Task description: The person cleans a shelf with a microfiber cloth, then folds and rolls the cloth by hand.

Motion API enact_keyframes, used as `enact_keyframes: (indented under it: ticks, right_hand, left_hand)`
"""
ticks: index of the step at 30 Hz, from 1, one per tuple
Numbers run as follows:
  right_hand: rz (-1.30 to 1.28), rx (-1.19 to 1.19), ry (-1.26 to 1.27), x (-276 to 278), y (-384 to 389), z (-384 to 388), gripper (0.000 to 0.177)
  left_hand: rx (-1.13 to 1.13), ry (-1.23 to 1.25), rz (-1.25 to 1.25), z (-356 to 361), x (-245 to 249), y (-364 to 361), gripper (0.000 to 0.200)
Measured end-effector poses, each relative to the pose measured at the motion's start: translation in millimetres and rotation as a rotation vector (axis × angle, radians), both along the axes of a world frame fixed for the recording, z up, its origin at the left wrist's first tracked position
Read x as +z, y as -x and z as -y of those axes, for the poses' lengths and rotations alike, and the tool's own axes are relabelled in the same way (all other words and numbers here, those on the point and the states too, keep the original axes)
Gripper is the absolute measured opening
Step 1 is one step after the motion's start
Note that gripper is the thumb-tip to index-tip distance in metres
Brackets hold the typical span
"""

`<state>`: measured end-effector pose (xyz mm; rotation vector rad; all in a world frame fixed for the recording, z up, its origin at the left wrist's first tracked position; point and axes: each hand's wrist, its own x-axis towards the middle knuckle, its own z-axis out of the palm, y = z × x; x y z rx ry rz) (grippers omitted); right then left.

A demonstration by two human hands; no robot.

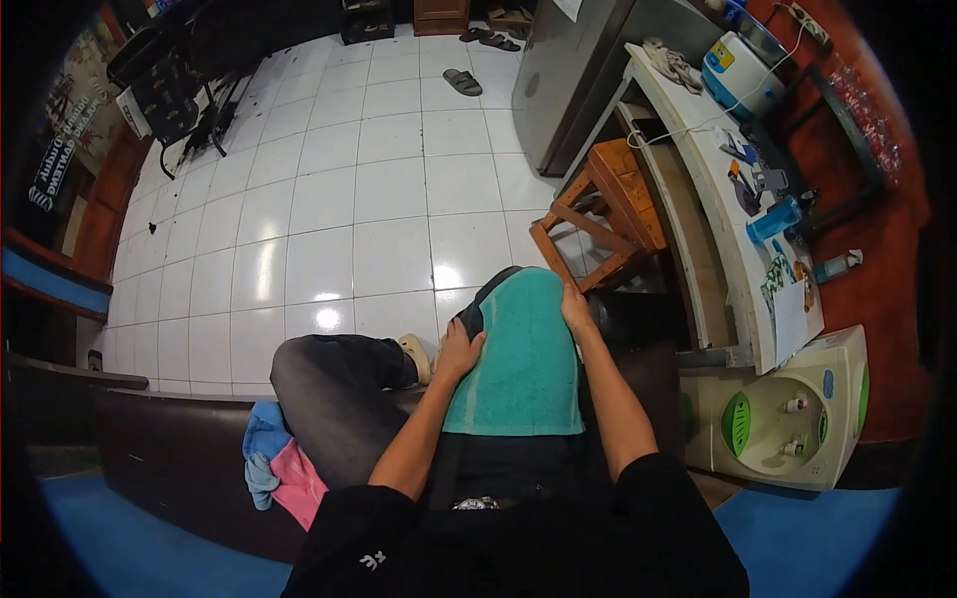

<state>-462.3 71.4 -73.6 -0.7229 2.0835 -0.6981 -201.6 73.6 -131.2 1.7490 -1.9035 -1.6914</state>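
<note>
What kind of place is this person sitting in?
Probably a home's kitchen and living area: a rice cooker stands on the counter, a water dispenser sits at its end, and sandals lie on the tiled floor.

Both bare arms stretch forward and down. The left hand rests with fingers loosely curled on the inner thigh; the right hand lies palm-down along its outer side.

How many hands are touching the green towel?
2. The left hand rests on the teal towel at its left edge; the right hand is on its right edge, up by the knee. No others show.
</note>
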Motion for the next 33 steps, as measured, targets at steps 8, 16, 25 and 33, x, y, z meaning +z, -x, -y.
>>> enact_keyframes:
  ticks: [8,16,25,33]
  right_hand:
    - [-0.432,0.459,0.552,84.5,-83.9,-93.0,0.042]
    - [-0.374,0.37,0.509,64.3,-75.8,-81.5,0.046]
    - [-0.133,0.196,-0.098,79.0,-32.2,-70.4,0.05]
    - [-0.61,0.487,0.515,86.3,-108.3,-128.1,0.047]
  left_hand:
    - [-0.08,0.687,-0.518,-42.1,147.4,22.2,0.047]
    - [-0.171,0.67,-0.415,-31.9,94.3,31.4,0.05]
    - [0.089,0.455,0.331,-38.9,57.7,-3.7,0.056]
    - [-0.232,0.706,-0.325,-69.7,133.5,30.5,0.052]
